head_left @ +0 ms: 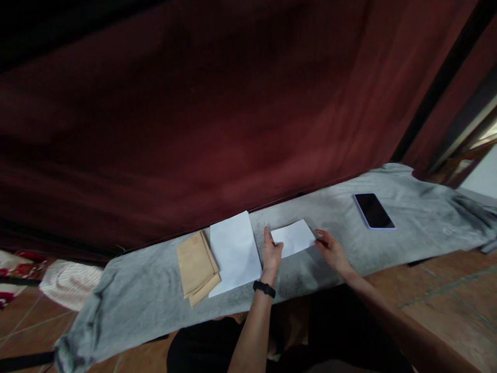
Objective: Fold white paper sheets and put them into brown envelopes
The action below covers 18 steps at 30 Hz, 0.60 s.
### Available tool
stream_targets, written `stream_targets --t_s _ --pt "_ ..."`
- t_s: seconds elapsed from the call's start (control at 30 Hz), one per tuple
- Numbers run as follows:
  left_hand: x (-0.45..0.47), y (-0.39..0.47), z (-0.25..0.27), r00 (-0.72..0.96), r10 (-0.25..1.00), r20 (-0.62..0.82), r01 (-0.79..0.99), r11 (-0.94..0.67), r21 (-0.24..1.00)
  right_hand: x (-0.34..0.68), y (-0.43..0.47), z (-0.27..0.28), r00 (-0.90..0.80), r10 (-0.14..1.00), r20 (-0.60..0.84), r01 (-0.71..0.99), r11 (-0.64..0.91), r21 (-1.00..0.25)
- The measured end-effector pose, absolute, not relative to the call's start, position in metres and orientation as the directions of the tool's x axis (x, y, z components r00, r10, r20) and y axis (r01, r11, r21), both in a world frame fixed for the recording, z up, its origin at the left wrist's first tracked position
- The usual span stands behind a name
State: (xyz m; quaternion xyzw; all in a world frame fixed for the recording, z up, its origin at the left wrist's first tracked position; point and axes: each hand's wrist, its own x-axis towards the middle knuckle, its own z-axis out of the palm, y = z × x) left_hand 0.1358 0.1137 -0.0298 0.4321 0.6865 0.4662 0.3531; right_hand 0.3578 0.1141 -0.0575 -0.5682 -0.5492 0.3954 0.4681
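Between my two hands is a white sheet of paper [294, 239], folded or cut to a smaller rectangle and held just above the grey cloth. My left hand [272, 250], with a black band on the wrist, grips its left end, thumb on top. At the paper's right end, the fingers of my right hand [330, 248] pinch the corner. Left of my left hand lies a larger stack of white paper [235, 254]. Beside that stack sit several brown envelopes [197, 263], overlapping one another.
A grey cloth [143, 295] covers the long, narrow bench. Toward its right end lies a tablet [375, 211] with a dark screen and a purple edge. A dark red panel [233, 114] rises behind the bench. Striped fabric [70, 284] hangs at the far left above the tiled floor [446, 295].
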Motion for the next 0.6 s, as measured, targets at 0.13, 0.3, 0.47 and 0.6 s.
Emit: stream_targets --t_s 0.13,0.3,0.47,0.6 --pt "0.138 0.119 -0.031 -0.32 0.947 -0.034 0.473 0.19 0.86 0.358 0.113 -0.059 -0.004 0.958 0.286 0.544 0.242 -0.804" --pt "0.139 0.122 -0.03 -0.283 0.959 0.036 0.58 0.141 0.803 0.34 0.12 -0.061 -0.342 0.828 0.443 0.694 0.541 -0.475" --pt "0.137 0.121 -0.026 -0.31 0.949 0.057 0.604 0.15 0.783 0.326 0.13 -0.074 -0.429 0.815 0.389 0.776 0.553 -0.303" --pt "0.148 0.112 -0.026 -0.329 0.926 0.186 0.706 0.11 0.7 0.326 0.13 -0.083 -0.429 0.81 0.401 0.795 0.549 -0.258"
